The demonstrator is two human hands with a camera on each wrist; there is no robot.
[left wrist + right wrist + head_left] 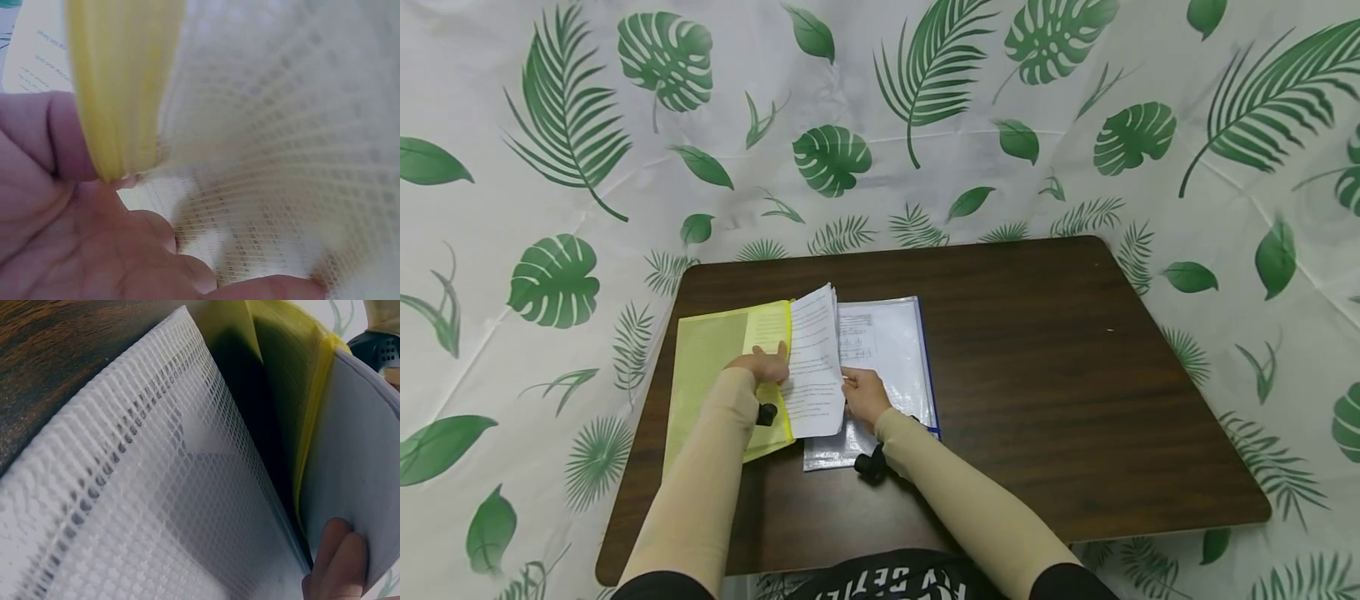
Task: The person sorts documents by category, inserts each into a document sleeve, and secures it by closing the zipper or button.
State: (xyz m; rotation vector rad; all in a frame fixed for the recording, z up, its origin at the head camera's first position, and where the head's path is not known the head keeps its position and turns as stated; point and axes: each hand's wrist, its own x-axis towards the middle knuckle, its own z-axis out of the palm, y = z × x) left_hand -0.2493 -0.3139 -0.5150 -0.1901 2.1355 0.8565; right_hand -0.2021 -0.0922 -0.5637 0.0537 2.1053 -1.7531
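A yellow mesh zip pouch (709, 358) lies at the table's left, its zip edge toward the middle. My left hand (765, 365) grips the pouch at that edge; in the left wrist view the yellow zip strip (119, 94) passes by the thumb, with fingers against the mesh (250, 206). A stack of printed sheets (814, 367) sticks out of the pouch's opening, part of it still inside. My right hand (867, 397) pinches the sheets by their right edge. In the right wrist view its fingers (342, 559) lie against the raised white paper (353, 444).
Under the sheets and right hand lies a clear mesh pouch (895, 342) with a blue edge and papers inside. Both pouches lie on a dark brown wooden table (1060, 375). A leaf-patterned cloth (925, 192) hangs behind it.
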